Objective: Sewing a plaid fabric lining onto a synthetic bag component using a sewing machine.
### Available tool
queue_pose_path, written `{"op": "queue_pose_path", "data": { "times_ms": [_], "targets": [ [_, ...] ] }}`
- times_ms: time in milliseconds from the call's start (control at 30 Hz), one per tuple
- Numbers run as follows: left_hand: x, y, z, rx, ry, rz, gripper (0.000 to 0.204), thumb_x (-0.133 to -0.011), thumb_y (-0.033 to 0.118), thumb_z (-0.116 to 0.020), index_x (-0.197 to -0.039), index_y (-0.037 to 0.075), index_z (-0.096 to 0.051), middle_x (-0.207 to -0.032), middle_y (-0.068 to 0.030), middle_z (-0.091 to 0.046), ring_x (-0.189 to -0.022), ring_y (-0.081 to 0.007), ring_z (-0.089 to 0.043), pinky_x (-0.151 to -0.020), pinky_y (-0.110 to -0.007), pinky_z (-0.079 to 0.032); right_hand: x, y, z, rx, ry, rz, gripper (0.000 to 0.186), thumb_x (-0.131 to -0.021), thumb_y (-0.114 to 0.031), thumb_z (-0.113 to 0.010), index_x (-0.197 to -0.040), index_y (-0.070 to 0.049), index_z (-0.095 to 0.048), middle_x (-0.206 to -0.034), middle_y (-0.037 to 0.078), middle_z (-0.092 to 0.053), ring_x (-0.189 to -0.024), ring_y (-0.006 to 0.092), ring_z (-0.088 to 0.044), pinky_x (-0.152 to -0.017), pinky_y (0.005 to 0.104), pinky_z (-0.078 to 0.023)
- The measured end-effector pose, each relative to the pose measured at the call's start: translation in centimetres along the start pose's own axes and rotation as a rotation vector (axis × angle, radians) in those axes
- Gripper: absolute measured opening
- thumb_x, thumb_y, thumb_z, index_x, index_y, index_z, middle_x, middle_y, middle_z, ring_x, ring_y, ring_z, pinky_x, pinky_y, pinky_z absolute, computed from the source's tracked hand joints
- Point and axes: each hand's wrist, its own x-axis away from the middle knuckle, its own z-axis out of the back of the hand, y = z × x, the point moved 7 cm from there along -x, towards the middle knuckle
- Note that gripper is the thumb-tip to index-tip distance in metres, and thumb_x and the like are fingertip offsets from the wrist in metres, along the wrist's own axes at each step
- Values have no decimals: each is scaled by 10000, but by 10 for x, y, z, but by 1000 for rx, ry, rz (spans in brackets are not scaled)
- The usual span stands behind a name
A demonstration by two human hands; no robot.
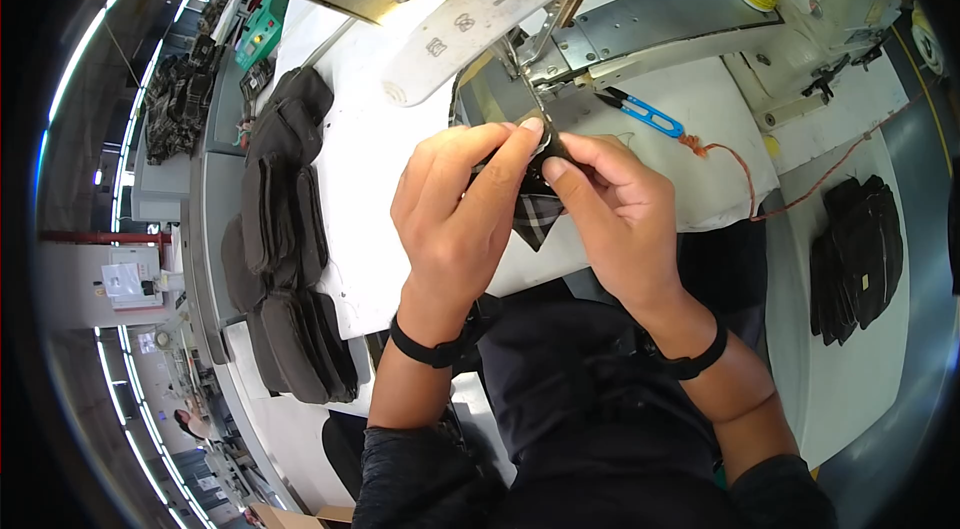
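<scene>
Close to the sewing machine's needle area (pixel 525 69), both of my hands pinch a small dark fabric piece with checked cloth (pixel 538 221) hanging below it. My left hand (pixel 445 204) grips its upper left edge between thumb and fingers. On the other side, my right hand (pixel 625 219) presses thumb and forefinger on the same fabric. A light edge or strip shows between the fingertips, too small to name. The part under my fingers is hidden. Blue-handled thread snips (pixel 650 115) lie just beyond my right hand, tied to an orange cord (pixel 742 166).
The machine's white cover (pixel 470 34) overhangs the work from above. Its metal bed (pixel 660 24) runs to the right. Stacked dark fabric pieces (pixel 275 219) line the left of the white table (pixel 365 159). Another dark stack (pixel 858 259) rests at right on a pale surface.
</scene>
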Motion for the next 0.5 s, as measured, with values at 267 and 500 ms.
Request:
{"op": "queue_pose_path", "data": {
  "times_ms": [267, 500],
  "targets": [
    [-8, -23, -3, 34, 51, 1, 337, -764, 12, -846, -1094, 66, -801, -984, -49, -729, -851, -243, -680, -739, -340, -542, -21, 3, -9, -42, 25, -51, 240, -1022, -22, -670, -1245, 63, -699, -1069, 60, -699, -920, 69, -642, -808, 236, -533],
    [-11, -31, -10, 128, 10, 117, 232, -825, -17, -825, -1035, 68, -774, -1042, -70, -774, -901, -247, -720, -818, -341, -550, -36, 0, -14, -2, 76, 6, 123, -931, -53, -714, -1028, 16, -686, -883, 20, -694, -780, 51, -579, -692, 253, -499]
  ]
}}
